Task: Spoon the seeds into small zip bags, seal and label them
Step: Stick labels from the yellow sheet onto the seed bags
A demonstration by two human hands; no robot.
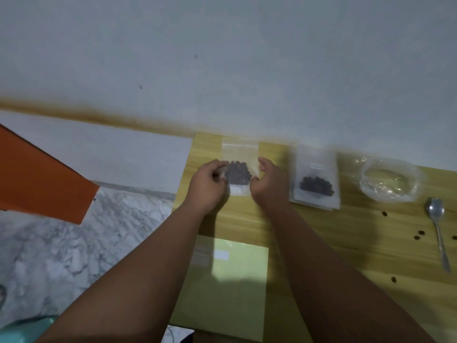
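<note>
While the seed-filled zip bag (pixel 238 169) lies on the wooden table (pixel 346 243) near its far edge, the left hand (pixel 210 184) and right hand (pixel 268 181) pinch its opposite sides, hands apart. A second filled bag (pixel 315 179) lies just right.

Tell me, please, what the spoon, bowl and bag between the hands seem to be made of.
Spoon: probably polished metal, silvery with glints. Bowl: clear thin plastic, the table showing through, rim crinkled. Bag: clear flexible plastic film; dark seeds show through.
</note>
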